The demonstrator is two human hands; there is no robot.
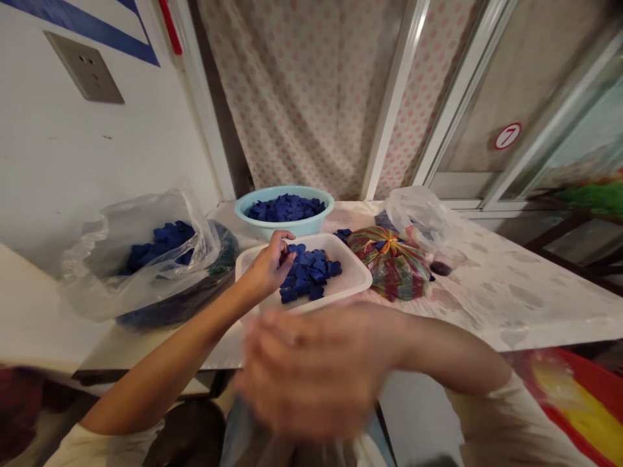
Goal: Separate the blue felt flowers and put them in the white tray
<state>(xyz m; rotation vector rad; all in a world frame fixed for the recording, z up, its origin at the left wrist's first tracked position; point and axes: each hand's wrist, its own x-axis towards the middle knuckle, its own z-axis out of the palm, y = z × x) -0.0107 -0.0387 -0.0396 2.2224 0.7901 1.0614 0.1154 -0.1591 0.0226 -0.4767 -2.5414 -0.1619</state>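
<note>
Over the left part of a white tray [348, 285], my left hand [273, 263] has its fingers curled beside a heap of dark blue pieces [311, 272]; whether it grips one is too small to tell. My right hand [316, 370] is raised close to the camera, in front of the tray's near edge, and is smeared by motion, so its fingers and anything in them cannot be made out. Behind the tray stands a light blue basin [292, 227] filled with more dark blue pieces [287, 207].
An open clear plastic bag [92, 266] with blue pieces lies at the left. Right of the tray are a tied striped bag [394, 266], another clear bag [421, 211] and a small cup with dark contents [445, 261]. A red container [579, 370] stands below the table's right side.
</note>
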